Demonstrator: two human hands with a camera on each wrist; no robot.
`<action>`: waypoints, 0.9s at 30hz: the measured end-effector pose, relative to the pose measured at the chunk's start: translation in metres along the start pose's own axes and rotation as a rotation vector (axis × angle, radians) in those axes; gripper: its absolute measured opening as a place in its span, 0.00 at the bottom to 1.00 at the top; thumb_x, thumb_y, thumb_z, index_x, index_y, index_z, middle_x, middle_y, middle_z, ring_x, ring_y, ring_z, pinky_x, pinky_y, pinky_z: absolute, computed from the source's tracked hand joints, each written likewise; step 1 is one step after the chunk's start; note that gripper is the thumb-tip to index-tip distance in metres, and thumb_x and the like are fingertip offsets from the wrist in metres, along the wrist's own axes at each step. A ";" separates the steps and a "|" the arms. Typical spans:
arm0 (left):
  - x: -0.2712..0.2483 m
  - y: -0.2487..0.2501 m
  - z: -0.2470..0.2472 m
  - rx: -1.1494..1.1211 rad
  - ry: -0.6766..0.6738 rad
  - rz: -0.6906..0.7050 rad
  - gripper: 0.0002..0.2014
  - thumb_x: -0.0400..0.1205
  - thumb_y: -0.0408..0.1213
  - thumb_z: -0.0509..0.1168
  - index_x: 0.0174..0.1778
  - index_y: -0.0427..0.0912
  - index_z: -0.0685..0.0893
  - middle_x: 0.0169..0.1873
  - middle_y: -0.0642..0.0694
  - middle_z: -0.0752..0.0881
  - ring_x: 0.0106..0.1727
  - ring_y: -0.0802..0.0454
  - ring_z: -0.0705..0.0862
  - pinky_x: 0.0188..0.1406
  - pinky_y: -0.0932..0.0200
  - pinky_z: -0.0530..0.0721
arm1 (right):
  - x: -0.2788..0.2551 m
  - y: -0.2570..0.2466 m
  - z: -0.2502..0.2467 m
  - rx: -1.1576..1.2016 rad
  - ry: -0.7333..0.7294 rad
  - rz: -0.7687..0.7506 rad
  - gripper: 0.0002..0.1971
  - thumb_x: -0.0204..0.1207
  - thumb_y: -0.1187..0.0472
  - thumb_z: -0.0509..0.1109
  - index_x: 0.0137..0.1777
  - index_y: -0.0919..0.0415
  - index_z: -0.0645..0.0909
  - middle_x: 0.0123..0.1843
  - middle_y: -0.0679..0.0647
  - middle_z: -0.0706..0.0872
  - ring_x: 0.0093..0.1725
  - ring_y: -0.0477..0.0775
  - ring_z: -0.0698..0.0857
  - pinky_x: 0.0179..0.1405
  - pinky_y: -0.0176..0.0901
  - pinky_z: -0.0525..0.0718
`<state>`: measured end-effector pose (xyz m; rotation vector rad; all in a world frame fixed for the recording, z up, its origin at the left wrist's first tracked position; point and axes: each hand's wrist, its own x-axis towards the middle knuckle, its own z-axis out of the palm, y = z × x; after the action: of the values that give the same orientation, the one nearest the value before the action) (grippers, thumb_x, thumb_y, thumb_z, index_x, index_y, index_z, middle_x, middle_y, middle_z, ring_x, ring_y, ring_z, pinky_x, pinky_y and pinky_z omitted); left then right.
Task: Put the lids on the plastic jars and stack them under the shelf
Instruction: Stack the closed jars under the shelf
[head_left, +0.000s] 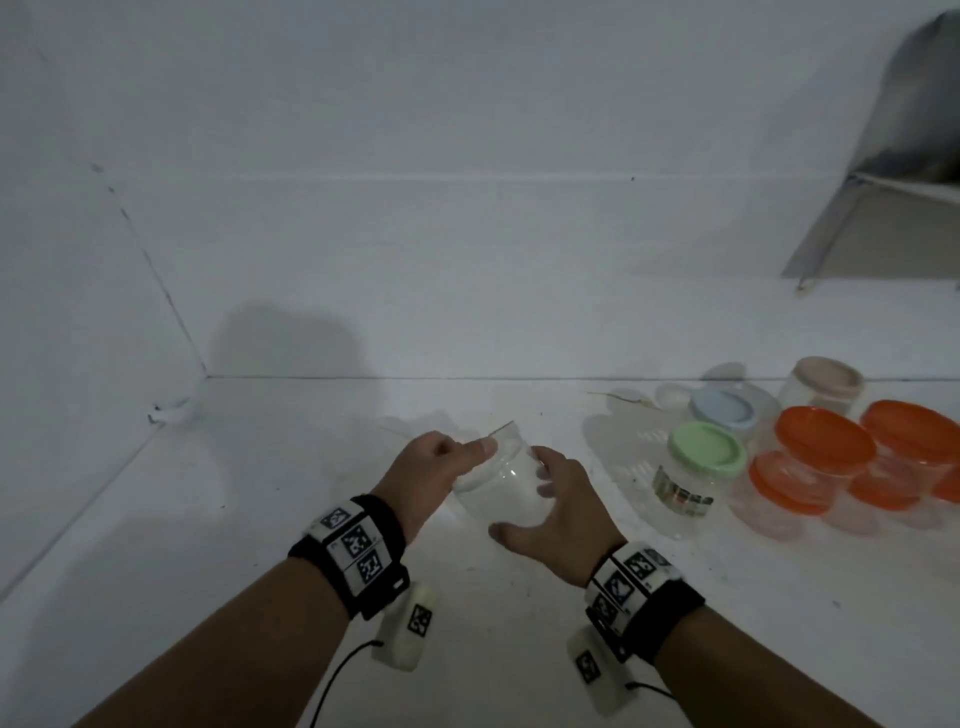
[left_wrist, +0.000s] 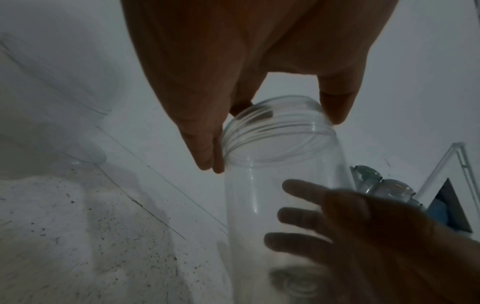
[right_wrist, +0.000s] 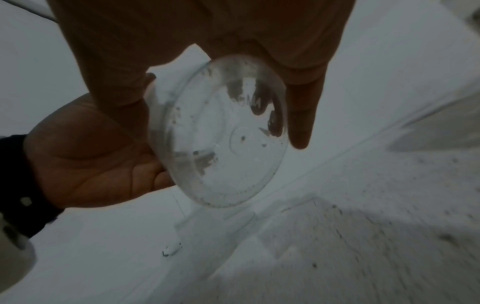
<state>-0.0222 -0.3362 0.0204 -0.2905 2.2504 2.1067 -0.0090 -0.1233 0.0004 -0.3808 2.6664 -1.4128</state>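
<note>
You see orange lids (head_left: 825, 440), a green lid (head_left: 707, 449), a pale blue lid (head_left: 722, 408), and black-and-white patterned wristbands (head_left: 356, 550).

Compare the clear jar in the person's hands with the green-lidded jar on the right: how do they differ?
The clear jar has no lid, its threaded mouth bare; the green-lidded jar is capped. The clear jar is held tilted off the floor by the left hand and right hand; the green-lidded jar stands upright, untouched. Only the green-lidded jar shows a label. Both have transparent bodies.
</note>
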 end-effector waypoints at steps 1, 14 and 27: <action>-0.001 0.000 -0.001 -0.003 -0.028 -0.015 0.33 0.60 0.70 0.84 0.36 0.47 0.79 0.36 0.45 0.81 0.44 0.44 0.83 0.55 0.39 0.83 | -0.001 -0.007 -0.003 -0.015 0.018 -0.014 0.54 0.62 0.38 0.88 0.84 0.41 0.61 0.71 0.43 0.71 0.67 0.43 0.78 0.59 0.31 0.76; -0.013 0.022 -0.013 -0.086 -0.348 -0.161 0.34 0.68 0.64 0.74 0.64 0.46 0.86 0.49 0.45 0.88 0.50 0.47 0.88 0.57 0.46 0.87 | -0.004 -0.039 -0.033 -0.111 0.073 -0.244 0.49 0.55 0.36 0.90 0.77 0.40 0.74 0.70 0.33 0.72 0.65 0.28 0.75 0.55 0.18 0.73; -0.016 0.029 -0.014 -0.236 -0.334 -0.123 0.41 0.65 0.55 0.83 0.72 0.42 0.82 0.68 0.29 0.84 0.57 0.37 0.91 0.59 0.39 0.90 | -0.008 -0.023 -0.044 0.483 -0.035 0.050 0.27 0.77 0.37 0.77 0.74 0.31 0.73 0.71 0.54 0.83 0.62 0.59 0.90 0.57 0.64 0.93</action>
<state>-0.0095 -0.3468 0.0524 -0.0732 1.7616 2.1668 -0.0060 -0.0983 0.0439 -0.2819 2.1841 -1.9343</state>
